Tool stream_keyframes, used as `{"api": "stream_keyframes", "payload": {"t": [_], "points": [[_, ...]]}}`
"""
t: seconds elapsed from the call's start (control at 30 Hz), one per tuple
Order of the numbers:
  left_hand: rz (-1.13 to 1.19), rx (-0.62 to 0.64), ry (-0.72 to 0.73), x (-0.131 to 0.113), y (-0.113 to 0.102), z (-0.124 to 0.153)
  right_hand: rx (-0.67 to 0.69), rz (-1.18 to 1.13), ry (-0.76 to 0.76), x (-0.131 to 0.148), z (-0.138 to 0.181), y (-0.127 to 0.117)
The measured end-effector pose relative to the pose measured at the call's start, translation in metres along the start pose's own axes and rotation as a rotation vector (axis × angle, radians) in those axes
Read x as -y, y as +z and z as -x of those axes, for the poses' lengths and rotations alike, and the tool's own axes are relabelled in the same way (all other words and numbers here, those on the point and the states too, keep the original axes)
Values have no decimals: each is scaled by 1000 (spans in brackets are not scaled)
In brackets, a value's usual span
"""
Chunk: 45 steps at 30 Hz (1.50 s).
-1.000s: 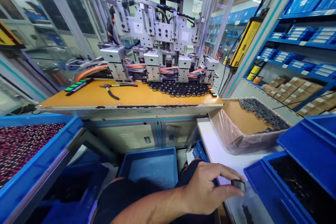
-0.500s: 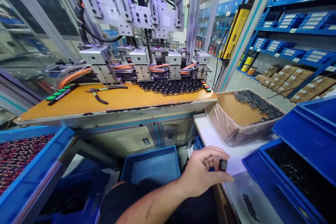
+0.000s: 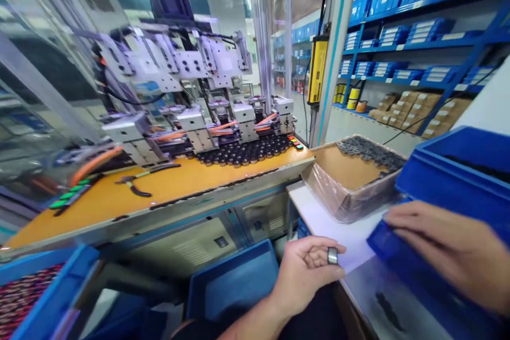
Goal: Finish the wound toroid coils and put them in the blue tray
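My left hand pinches a small dark metal ring between thumb and fingers, just above the near edge of the white side table. My right hand reaches in from the right, fingers together and flat, over the rim of a blue bin. I see nothing held in it. A cardboard box lined with plastic holds many dark rings at its far side. Rows of black round parts stand on the orange bench under the grey machine.
Pliers lie on the orange bench, left of centre. A blue tray sits low under the bench. Another blue bin with small coloured parts is at the lower left. Blue shelving with bins and boxes stands at the right.
The view has swung right and tilted. My left hand has turned the ring and kept hold of it. My right hand has come into view over the blue bin.
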<state>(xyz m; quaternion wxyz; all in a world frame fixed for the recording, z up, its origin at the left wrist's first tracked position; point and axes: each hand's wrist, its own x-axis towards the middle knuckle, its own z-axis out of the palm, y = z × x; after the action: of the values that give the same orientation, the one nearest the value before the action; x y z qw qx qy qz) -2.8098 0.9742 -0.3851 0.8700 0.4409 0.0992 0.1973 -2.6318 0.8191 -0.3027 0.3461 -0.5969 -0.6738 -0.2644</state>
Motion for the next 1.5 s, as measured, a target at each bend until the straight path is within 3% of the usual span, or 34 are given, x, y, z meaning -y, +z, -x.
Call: {"api": "stream_keyframes", "payload": {"t": [0.07, 0.2, 0.33, 0.6, 0.83, 0.97, 1.27, 1.5], "points": [[23, 36, 19, 3, 2, 1, 127, -91, 5, 18, 4, 9], [50, 89, 51, 10, 5, 2, 87, -267, 114, 45, 22, 37], [36, 121, 59, 16, 10, 1, 108, -224, 73, 46, 34, 49], [7, 128, 158, 18, 10, 1, 110, -107, -76, 49, 30, 45], [-45, 148, 180, 17, 11, 6, 74, -123, -89, 50, 31, 44], [-35, 145, 181, 17, 12, 8, 95, -87, -49, 46, 36, 43], [54, 185, 76, 11, 14, 8, 154, -95, -154, 39, 36, 39], [122, 95, 137, 32, 26, 15, 139, -24, -331, 40, 39, 38]]}}
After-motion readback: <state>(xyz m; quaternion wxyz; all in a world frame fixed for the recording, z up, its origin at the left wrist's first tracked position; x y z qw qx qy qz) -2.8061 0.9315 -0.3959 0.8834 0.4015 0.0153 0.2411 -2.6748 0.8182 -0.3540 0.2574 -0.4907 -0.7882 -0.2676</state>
